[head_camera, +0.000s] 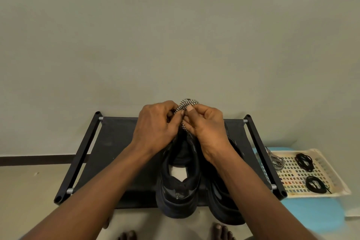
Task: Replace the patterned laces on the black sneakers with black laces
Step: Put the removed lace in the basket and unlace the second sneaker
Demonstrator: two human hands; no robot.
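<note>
On the rack (116,142) the left sneaker (179,191) stands with its heel toward the camera. Its front part and eyelets are hidden under both hands, so I cannot tell how much lace is threaded there. The left hand (155,124) has its fingers curled and pinches the patterned lace (188,101) above the front of this sneaker. Only a short loop of the lace shows above the knuckles, and a small piece shows between the two hands; the rest is covered. The right hand (206,128) pinches the same lace, thumb against the first fingers, very close to the left hand's fingertips. The right sneaker (220,206) stands just beside the left one, but the right forearm crosses over it, so I cannot see if it has a lace. Both heels stick out over the near edge of the rack. At the bottom some bare toes (222,230) are cut off by the picture edge.

To the right of the rack, a cream tray (331,179) with many holes lies on a blue surface (311,214). In the tray are three things. A second patterned lace (276,161) lies at its left end, close to the rack's bar. Two coiled black laces lie apart from each other, the far one (304,161) and the near one (315,184).
</note>
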